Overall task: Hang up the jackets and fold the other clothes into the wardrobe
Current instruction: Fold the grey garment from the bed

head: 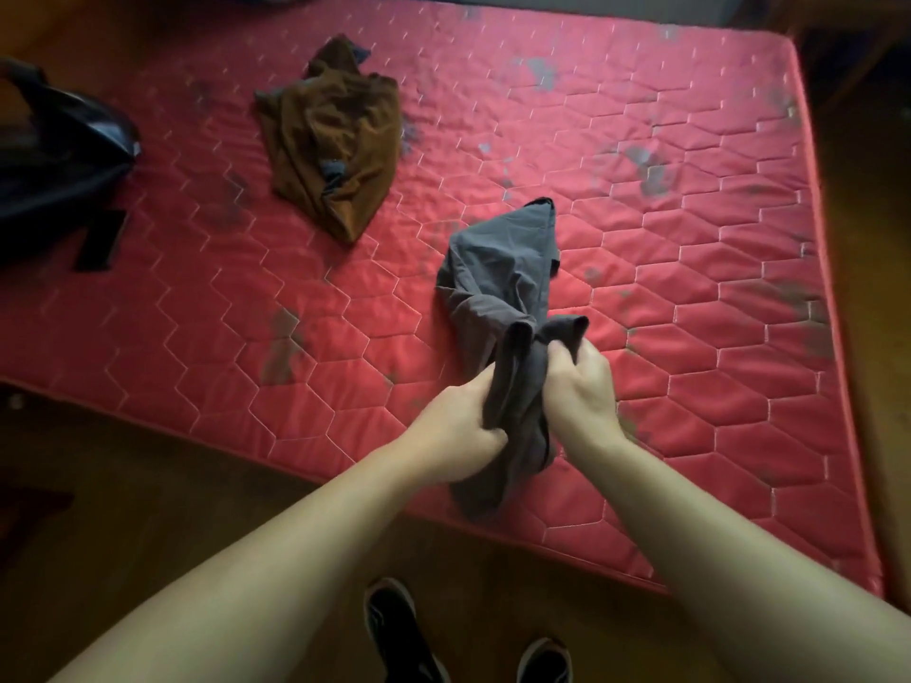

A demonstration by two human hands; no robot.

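Observation:
A crumpled grey garment (503,268) lies on the red quilted mattress (715,313), its near end bunched up and lifted. My left hand (458,431) grips that bunched end from the left. My right hand (581,386) grips it from the right, fingers curled into the cloth. The two hands sit close together near the mattress's front edge. A brown garment (335,140) lies rumpled farther back on the mattress, to the left, with a bit of dark blue-grey cloth (332,172) showing in its folds.
A shiny black jacket-like item (54,155) rests at the mattress's left side, a dark strap (101,241) trailing from it. Brown wooden floor (148,510) lies in front. My dark shoes (394,628) stand on it below my arms.

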